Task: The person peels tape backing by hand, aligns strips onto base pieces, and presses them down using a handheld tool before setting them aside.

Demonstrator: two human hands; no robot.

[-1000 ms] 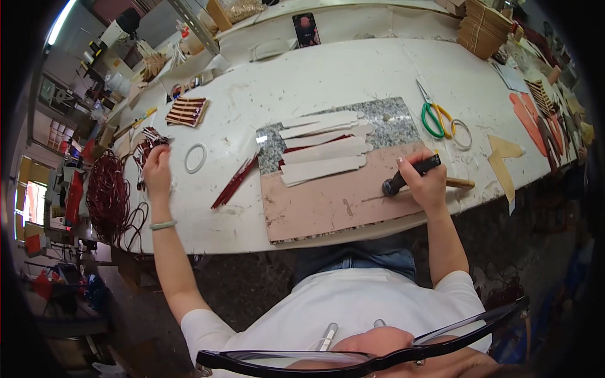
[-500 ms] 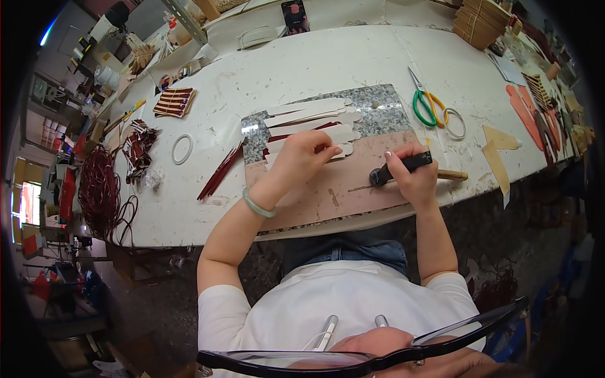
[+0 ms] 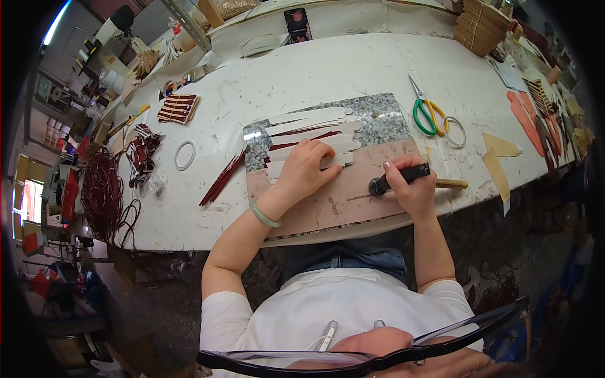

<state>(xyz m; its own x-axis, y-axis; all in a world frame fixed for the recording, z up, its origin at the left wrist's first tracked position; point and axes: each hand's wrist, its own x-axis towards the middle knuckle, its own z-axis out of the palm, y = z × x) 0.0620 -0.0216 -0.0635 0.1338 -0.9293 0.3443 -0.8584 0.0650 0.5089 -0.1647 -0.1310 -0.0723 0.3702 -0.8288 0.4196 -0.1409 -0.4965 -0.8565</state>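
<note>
Strips of pale material lie fanned across a speckled grey slab and onto a pinkish board at the near edge of the white tabletop. The left hand rests palm down on the lower strips, fingers spread and slightly curled, pressing on them rather than gripping; the strips reach out from under it to both sides and lie stacked just beyond its fingertips. A green bangle sits on that wrist.

The right hand is closed around a black-handled tool, held just above the right part of the pinkish board; the tool's dark end points left, toward the left hand, and a wooden shaft sticks out to the right. The 2 hands are near each other but apart.

Green-and-yellow scissors lie beyond the right hand beside a ring. Left of the slab lie dark red strips, a white ring and a coil of dark red cord.
</note>
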